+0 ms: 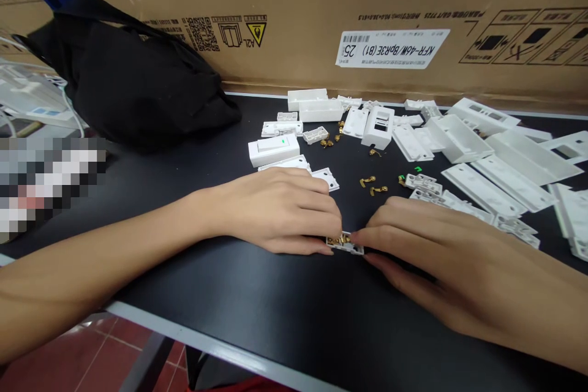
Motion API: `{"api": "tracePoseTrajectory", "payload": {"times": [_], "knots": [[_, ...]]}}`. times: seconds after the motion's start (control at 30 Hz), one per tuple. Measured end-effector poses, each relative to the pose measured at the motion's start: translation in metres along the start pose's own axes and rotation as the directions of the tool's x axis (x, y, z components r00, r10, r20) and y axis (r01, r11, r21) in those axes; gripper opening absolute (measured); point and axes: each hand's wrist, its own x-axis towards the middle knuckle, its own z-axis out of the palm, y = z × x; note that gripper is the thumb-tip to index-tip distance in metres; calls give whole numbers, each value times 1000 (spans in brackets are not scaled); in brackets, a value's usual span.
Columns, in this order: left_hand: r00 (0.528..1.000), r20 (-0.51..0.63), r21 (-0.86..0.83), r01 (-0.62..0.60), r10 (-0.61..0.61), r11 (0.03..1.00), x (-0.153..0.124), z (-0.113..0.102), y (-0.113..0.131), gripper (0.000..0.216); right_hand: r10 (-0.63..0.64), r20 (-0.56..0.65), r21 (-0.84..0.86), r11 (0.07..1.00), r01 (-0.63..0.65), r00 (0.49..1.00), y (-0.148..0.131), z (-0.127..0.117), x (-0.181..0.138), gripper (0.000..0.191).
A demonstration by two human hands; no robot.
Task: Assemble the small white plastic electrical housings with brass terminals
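Note:
A small white plastic switch part [345,244] with brass contacts in it lies on the black table [257,306]. My left hand [280,211] rests beside it, fingers curled and pinched on its left end. My right hand [427,251] comes in from the right, fingertips pressed together against the part's right end. Both hands lie low on the table top. Loose brass contacts [373,185] lie just behind the hands.
Several white switch housings and cover plates [482,153] are scattered across the back right. An assembled white switch [274,150] sits behind my left hand. A black bag [133,82] lies at the back left against a big cardboard box [321,12]. The table's front edge [220,349] runs near.

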Motion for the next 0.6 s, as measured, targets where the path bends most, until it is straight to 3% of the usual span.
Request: {"api": "tracePoseTrajectory", "payload": {"times": [0.1,0.6], "knots": [[1000,-15,12,-10,10,1000,0,1,-1,23,-54,78,-44,997,58,995,0,-1,0,17],[1000,-14,41,-19,20,999,-1,2,2,25,-25,49,32,999,24,998,1,6,0,14]]}}
